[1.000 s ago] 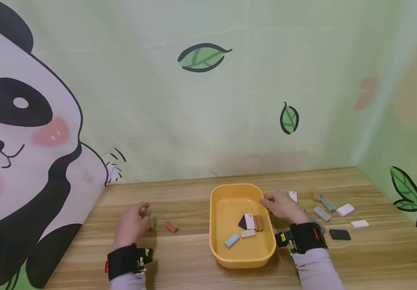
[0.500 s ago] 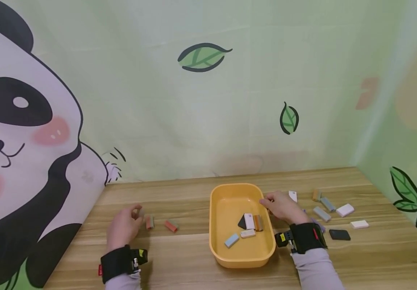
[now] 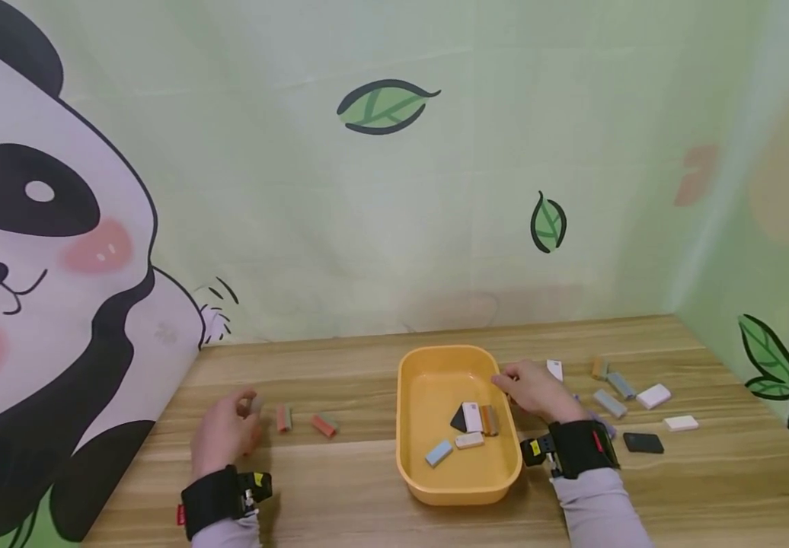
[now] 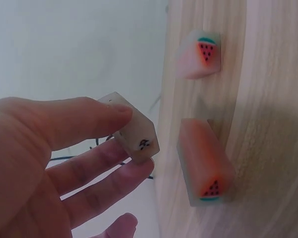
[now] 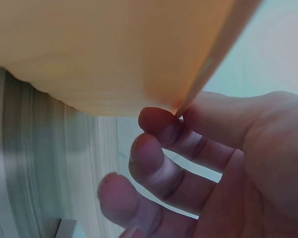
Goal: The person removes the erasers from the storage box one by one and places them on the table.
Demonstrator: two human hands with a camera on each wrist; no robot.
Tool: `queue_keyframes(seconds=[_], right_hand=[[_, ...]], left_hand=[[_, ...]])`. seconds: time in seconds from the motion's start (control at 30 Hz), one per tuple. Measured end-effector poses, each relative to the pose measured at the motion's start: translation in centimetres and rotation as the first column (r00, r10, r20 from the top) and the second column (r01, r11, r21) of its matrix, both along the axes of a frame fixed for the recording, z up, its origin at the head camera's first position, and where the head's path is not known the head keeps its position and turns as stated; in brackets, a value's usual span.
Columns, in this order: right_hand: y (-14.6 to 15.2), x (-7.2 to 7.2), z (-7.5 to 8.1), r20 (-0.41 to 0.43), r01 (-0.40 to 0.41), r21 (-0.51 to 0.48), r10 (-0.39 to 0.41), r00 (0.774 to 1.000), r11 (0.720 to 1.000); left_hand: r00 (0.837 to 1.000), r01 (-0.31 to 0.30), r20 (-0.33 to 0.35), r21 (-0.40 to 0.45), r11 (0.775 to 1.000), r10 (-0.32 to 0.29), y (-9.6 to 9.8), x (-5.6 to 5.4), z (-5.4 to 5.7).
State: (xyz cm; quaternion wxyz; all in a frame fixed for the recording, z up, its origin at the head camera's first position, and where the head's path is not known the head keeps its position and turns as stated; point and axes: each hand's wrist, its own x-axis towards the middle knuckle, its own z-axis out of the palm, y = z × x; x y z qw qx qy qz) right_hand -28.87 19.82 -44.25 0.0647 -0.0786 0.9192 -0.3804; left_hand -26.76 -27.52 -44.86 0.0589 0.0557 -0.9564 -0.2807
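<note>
My left hand pinches a small whitish eraser between thumb and fingers, raised off the table in the left wrist view. A dark little print shows on its end. To the right of that hand lie two red-and-green erasers, one upright-pointing and one slanted; the left wrist view shows watermelon prints on their ends. My right hand grips the right rim of a yellow plastic basin, thumb on one side and fingers on the other. The basin stands on the table.
Inside the basin lie several erasers, including a light blue one and a white one. Right of it are scattered more: white, grey, black, orange-brown. A printed curtain hangs behind the table.
My left hand has drawn away to the left from the two red-and-green erasers, bringing the whitish eraser along and uncovering the nearer one. The right hand and basin stay in place.
</note>
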Motion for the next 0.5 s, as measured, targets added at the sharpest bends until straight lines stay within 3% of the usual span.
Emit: queue_keyframes(seconds=[0.5], right_hand=[[0.0,0.0,0.0,0.016,-0.006,-0.031,0.007,1.0,1.0]], left_hand=[[0.992,-0.072,0.101,-0.054,0.996,0.077,-1.6,0.7,-0.1]])
